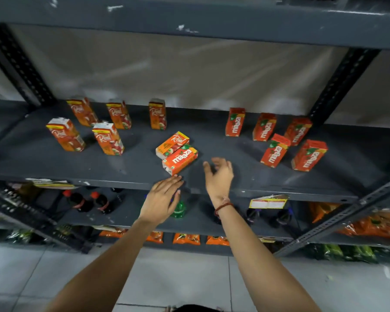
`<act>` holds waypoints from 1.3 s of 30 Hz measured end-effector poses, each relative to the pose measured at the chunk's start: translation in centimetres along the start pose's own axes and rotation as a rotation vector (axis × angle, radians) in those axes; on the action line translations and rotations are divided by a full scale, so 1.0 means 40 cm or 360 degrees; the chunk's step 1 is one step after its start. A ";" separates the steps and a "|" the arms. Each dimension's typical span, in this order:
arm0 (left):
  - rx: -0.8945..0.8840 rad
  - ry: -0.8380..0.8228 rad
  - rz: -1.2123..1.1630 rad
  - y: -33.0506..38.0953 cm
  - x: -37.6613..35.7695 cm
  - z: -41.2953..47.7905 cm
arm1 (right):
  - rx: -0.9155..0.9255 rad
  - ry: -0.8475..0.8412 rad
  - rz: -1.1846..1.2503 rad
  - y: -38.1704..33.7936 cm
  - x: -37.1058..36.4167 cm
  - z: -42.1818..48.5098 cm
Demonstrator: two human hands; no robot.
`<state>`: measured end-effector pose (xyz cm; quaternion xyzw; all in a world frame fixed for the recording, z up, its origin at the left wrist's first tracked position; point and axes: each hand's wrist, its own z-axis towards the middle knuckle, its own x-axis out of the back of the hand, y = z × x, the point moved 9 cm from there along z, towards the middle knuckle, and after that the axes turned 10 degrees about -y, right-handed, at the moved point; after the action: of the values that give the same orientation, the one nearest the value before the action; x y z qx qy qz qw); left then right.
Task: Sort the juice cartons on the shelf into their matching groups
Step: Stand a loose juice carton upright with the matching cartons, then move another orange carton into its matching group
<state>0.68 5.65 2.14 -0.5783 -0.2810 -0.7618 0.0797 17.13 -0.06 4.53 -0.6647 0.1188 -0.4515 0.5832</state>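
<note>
Both hands empty, fingers spread — left hand [160, 200] and right hand [218, 176] near two toppled cartons [177, 153] mid-shelf [54, 163].

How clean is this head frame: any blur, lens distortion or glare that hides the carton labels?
Head view: wide-angle bending bows the shelf edge and uprights; the right hand is motion-blurred, the left hand sharper; the lying Maaza carton reads clearly, back-row labels are softer; no glare on the cartons.

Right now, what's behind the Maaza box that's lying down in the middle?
A Real carton lies flat right behind the lying Maaza carton, touching it. Beyond that is bare shelf. The side where the two cartons press together is hidden.
</note>
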 end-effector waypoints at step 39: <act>0.0520 -0.0067 0.0201 -0.191 0.039 0.015 | -0.0398 -0.0764 0.0835 -0.072 -0.225 -0.044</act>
<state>-2.71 12.62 1.11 -0.5900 -0.3657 -0.6872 0.2143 9.67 5.76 2.75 -0.7647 0.1992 -0.1001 0.6047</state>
